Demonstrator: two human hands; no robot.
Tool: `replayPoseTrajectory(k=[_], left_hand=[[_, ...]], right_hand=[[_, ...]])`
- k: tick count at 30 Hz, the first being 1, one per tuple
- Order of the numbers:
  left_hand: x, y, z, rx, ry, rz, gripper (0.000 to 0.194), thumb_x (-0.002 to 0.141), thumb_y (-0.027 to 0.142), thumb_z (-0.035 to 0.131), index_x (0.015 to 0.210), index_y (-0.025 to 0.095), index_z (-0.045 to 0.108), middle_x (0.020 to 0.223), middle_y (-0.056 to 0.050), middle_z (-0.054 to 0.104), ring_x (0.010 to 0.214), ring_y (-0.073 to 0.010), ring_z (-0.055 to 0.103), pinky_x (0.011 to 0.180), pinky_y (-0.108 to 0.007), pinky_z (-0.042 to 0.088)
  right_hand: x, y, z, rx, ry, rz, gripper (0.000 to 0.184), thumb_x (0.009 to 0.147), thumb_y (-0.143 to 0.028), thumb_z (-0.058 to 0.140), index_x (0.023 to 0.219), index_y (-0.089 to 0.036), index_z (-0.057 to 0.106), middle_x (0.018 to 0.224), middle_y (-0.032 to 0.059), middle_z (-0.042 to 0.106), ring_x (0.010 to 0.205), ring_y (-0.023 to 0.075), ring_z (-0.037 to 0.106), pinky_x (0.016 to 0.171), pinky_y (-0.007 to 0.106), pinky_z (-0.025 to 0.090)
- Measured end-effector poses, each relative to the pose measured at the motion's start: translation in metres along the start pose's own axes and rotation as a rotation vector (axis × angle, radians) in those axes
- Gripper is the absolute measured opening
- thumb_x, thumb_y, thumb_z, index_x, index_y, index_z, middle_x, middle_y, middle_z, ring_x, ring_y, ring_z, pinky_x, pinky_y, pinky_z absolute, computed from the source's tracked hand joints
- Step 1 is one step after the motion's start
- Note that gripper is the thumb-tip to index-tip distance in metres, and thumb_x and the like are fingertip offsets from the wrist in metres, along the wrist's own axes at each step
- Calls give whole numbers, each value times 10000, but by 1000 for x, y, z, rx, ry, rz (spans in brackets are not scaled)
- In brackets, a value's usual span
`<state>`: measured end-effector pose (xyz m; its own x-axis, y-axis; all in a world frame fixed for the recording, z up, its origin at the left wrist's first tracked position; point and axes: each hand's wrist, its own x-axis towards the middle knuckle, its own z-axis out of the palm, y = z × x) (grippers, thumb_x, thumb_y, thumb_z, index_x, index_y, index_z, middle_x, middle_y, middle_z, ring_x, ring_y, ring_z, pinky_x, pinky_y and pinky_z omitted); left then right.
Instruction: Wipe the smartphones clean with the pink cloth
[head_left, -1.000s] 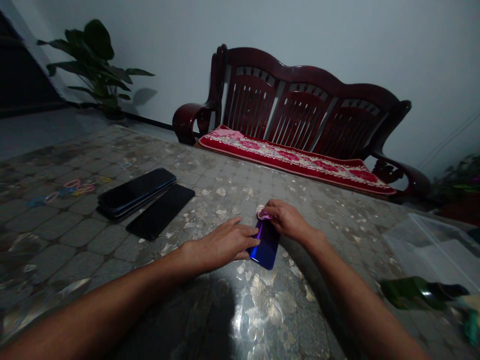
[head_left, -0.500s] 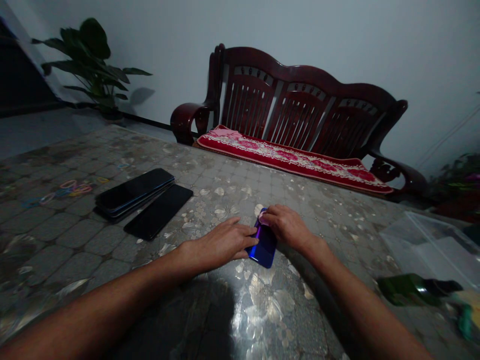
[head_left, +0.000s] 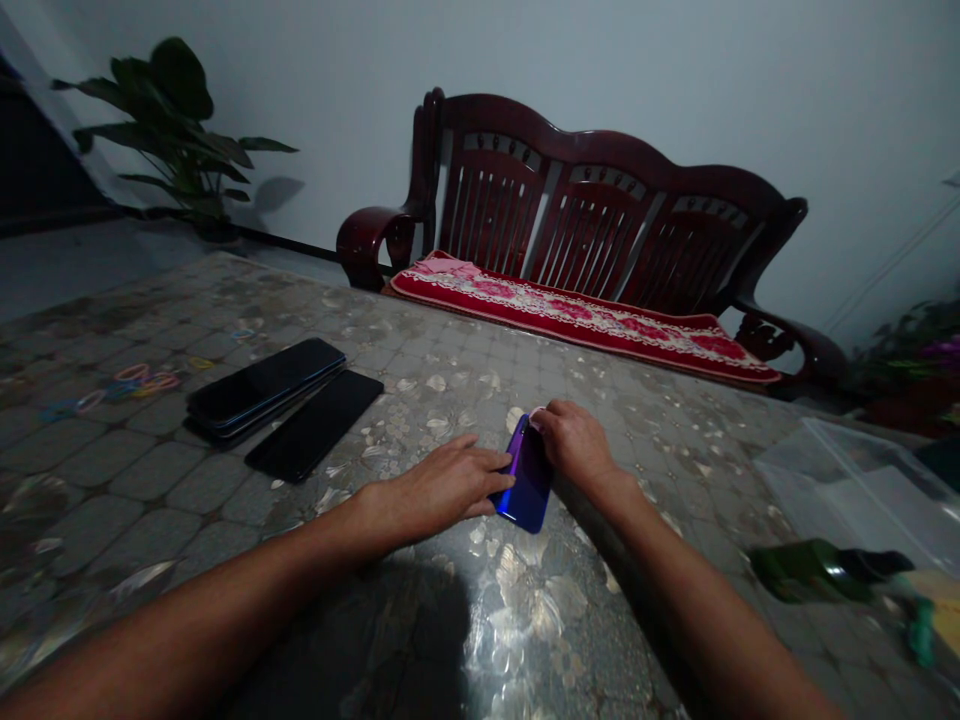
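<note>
A shiny blue-purple phone (head_left: pixel 531 500) lies on the table in front of me, its back apparently facing up. My left hand (head_left: pixel 461 478) rests at its left edge, fingers stretched out with the tips on the phone and nothing gripped. Over the phone's far right part, my right hand (head_left: pixel 574 438) is closed on a small pale pink cloth (head_left: pixel 537 415), mostly hidden by the fingers. To the left, several dark phones (head_left: pixel 266 380) are stacked, and one black phone (head_left: pixel 315 425) lies beside the stack.
Coloured rubber bands (head_left: pixel 142 380) lie at the far left. On the right are a green bottle (head_left: pixel 799 570) with a black top, a clear plastic box (head_left: pixel 855 470) and a yellow-green item (head_left: pixel 930 625). A wooden bench (head_left: pixel 577 220) stands behind the patterned table (head_left: pixel 420 350).
My right hand has shifted slightly up to the phone's far end, with the pink cloth now at the top edge. My left hand stays in place on the phone.
</note>
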<state>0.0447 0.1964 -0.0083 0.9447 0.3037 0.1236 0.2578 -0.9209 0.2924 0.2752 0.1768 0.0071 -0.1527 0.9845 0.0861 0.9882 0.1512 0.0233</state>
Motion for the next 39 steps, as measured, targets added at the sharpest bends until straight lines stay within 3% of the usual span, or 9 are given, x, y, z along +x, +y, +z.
replayPoseTrajectory(k=[6,13,19,25,39], left_hand=[[0,0,0,-33,22,10,334,928,231,682,1261,231,663,1337,-92,669,1241,-267,621,1171,-471,344],[1,0,2,-5,-30,-3,372,929,235,684,1299,228,646,1379,-112,643,1292,-288,591,1159,-509,361],[0,0,2,24,-6,-9,357,919,234,696,1275,234,663,1385,-103,640,1237,-286,631,1141,-487,391],[0,1,2,34,-16,-10,372,923,236,694,1292,244,652,1396,-89,638,1262,-268,616,1143,-466,390],[0,1,3,33,32,16,355,910,233,710,1263,221,676,1346,-104,668,1235,-281,633,1101,-453,424]], right_hand=[[-10,2,-3,92,-51,-101,284,881,-121,524,1022,-221,750,944,75,687,878,213,610,724,293,387],[5,2,3,74,-20,67,290,938,-153,493,1074,-200,745,1041,107,680,975,225,616,768,290,418],[18,0,1,48,-59,30,301,945,-160,486,1098,-206,741,1053,88,685,1015,227,619,789,286,414],[6,-5,-3,-11,-77,104,287,957,-174,471,1053,-174,741,1040,113,684,991,241,631,763,301,414],[-8,-22,-11,-16,-117,104,224,900,-165,521,965,-169,735,1002,115,696,883,227,658,665,296,388]])
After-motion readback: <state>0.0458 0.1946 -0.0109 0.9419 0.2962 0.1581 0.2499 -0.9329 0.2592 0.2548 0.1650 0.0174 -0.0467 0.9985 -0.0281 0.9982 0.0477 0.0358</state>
